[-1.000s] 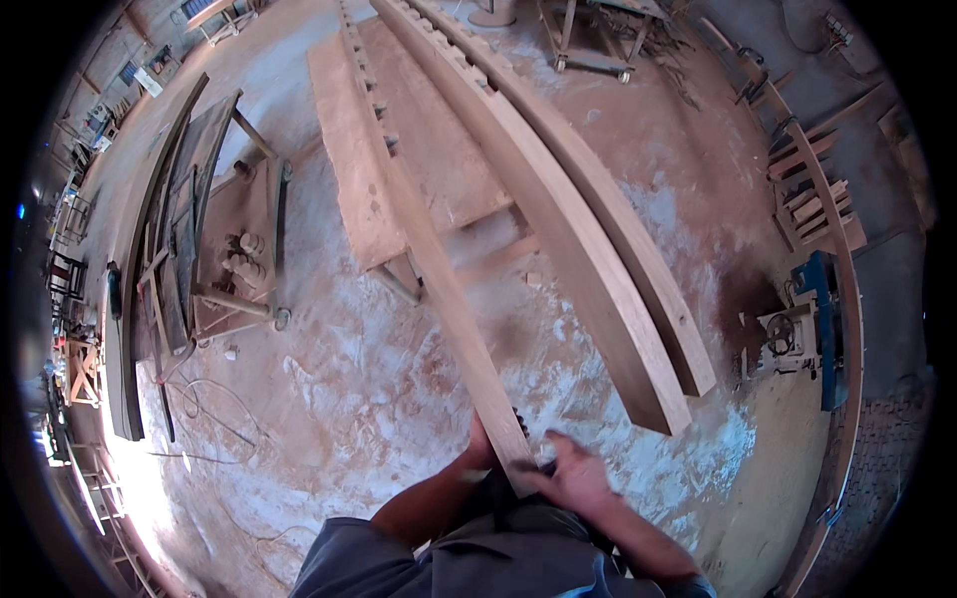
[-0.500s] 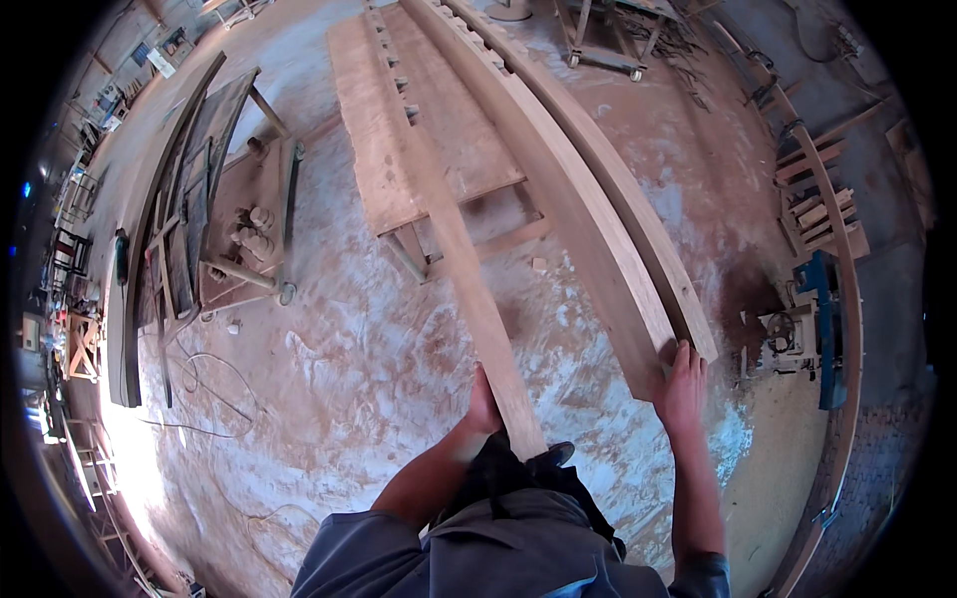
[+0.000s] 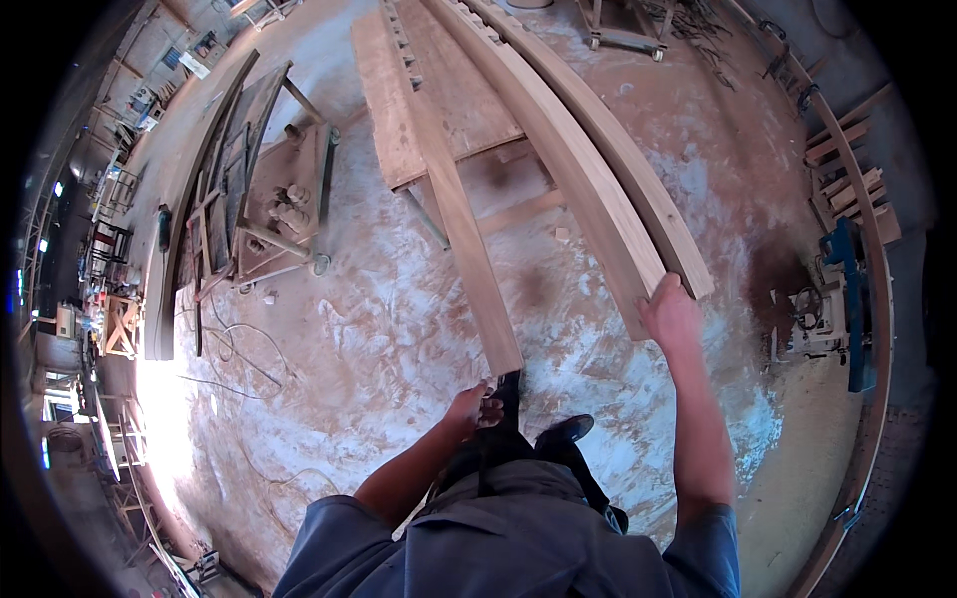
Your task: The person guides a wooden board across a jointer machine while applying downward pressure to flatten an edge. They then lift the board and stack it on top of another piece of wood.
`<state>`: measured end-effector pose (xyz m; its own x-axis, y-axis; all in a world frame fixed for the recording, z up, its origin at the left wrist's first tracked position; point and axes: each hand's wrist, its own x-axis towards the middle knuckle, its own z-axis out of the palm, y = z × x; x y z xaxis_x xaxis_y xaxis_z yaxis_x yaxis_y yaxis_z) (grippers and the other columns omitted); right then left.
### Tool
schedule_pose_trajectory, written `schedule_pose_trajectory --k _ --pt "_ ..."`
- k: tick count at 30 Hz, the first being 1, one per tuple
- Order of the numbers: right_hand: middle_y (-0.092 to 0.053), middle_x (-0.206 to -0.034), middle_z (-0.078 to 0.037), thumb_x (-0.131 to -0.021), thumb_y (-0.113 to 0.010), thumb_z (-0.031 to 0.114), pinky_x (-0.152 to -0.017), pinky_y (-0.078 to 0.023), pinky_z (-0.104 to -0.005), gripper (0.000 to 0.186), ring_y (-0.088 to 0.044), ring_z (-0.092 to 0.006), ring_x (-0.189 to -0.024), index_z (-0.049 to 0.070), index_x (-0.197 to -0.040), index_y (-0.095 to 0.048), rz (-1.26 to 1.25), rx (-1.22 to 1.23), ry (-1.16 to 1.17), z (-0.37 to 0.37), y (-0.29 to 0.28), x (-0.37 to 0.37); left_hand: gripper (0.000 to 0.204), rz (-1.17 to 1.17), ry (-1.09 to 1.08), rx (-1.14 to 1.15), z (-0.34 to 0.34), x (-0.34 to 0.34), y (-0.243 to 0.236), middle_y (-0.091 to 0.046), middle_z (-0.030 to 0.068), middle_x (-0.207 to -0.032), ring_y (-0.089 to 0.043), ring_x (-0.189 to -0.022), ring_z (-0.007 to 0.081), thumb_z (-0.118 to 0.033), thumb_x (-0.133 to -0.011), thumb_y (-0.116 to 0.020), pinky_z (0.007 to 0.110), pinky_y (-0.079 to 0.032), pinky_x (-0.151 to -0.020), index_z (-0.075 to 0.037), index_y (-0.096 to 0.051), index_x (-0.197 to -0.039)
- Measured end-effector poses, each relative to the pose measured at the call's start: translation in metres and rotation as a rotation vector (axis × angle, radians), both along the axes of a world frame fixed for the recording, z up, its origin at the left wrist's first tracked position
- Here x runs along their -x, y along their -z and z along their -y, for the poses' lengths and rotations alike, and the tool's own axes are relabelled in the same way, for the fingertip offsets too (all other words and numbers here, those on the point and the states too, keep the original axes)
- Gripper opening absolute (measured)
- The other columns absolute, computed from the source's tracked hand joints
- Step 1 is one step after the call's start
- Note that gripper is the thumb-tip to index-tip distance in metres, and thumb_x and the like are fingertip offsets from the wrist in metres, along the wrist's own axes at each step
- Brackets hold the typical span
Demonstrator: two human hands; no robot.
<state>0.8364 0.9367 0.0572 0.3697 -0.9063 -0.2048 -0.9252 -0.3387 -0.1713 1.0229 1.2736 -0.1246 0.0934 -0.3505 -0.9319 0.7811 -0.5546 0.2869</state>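
Note:
My right hand [image 3: 671, 311] is closed around the near end of a long, thick wooden beam [image 3: 588, 184], with the fingers over its end corner. Another long beam [image 3: 648, 189] lies close along its right side, with a narrow dark gap between. Just below the near end of a long wooden plank [image 3: 464, 229] is my left hand [image 3: 473, 407]. Its fingers are loosely bent and apart, and I see nothing held in them. The plank's far part has a row of notches and lies over a wooden table [image 3: 374, 110].
To the left stands a wheeled rack [image 3: 284, 254] bearing dark boards, with a long beam [image 3: 164, 289] beside it. A thin cable [image 3: 234, 339] loops over the dusty floor. A blue-and-white machine [image 3: 842, 304] stands right, near stacked wood offcuts [image 3: 862, 194]. A wheeled stand [image 3: 628, 40] is at the back.
My left hand has come off the plank's side to below its end. My right hand has shifted from lying at the beam's end to gripping it. My viewpoint has moved back.

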Motion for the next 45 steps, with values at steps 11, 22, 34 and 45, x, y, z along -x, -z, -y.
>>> schedule_pose_trajectory --k 11,22,34,45 --pt "-0.067 -0.093 -0.023 -0.083 -0.072 0.039 -0.075 -0.057 -0.0478 0.051 -0.07 -0.0381 -0.087 0.0 -0.102 -0.046 0.019 0.003 -0.109 -0.05 0.009 0.044 0.045 0.285 0.498 0.272 0.018 0.08 -0.054 -0.066 0.0052 -0.093 -0.061 -0.075 0.0125 -0.045 -0.098 -0.057 0.028 -0.052 -0.068 -0.002 -0.06 -0.11" --pt "-0.064 -0.086 -0.02 -0.077 -0.079 0.035 -0.063 -0.055 -0.0502 0.051 -0.066 -0.04 -0.074 0.003 -0.097 -0.045 0.061 -0.06 -0.021 -0.168 0.001 0.201 0.045 0.282 -0.017 0.3 0.161 0.119 -0.067 -0.066 0.0106 -0.095 -0.064 -0.08 0.0197 -0.052 -0.1 -0.044 0.036 -0.054 -0.074 -0.009 -0.053 -0.109" --pt "-0.063 -0.096 -0.022 -0.087 -0.07 0.038 -0.066 -0.052 -0.0503 0.05 -0.061 -0.0418 -0.082 0.003 -0.119 -0.054 0.024 -0.154 0.159 -0.324 -0.02 0.399 0.055 0.033 -0.451 0.398 0.272 0.051 0.01 -0.055 0.004 -0.074 -0.051 -0.063 0.0187 -0.064 -0.097 -0.036 0.036 -0.044 -0.06 -0.011 -0.051 -0.092" --pt "-0.062 -0.1 -0.018 -0.074 -0.079 0.039 -0.081 -0.05 -0.0478 0.062 -0.061 -0.0387 -0.094 0.003 -0.119 -0.055 -0.248 -0.155 0.324 -0.392 -0.186 0.457 0.05 0.171 -0.265 1.07 0.331 0.004 0.019 -0.067 0.0088 -0.1 -0.066 -0.086 0.0239 -0.054 -0.097 -0.042 0.043 -0.056 -0.073 -0.01 -0.062 -0.11"
